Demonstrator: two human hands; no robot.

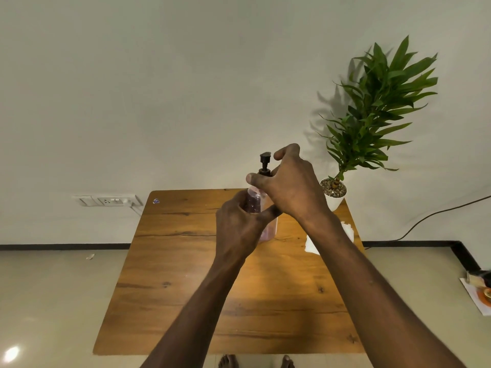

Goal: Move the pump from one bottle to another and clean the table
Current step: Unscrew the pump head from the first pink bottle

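Observation:
A clear bottle (pixel 269 229) with pinkish liquid stands upright on the wooden table (pixel 186 261) near its far middle. A dark pump (pixel 265 162) sits on the bottle's neck, its nozzle head raised. My left hand (pixel 239 229) is wrapped around the bottle's body. My right hand (pixel 289 187) grips the pump's collar from the right, thumb and fingers around it. A white cloth or tissue (pixel 310 245) lies on the table to the right, partly hidden by my right forearm. No second bottle is in sight.
A potted green plant (pixel 372 107) in a white pot (pixel 334 199) stands at the table's far right corner. A wall socket (pixel 106 200) is at the left. A cable runs along the wall at the right. Some items lie on the floor (pixel 478 290) at far right.

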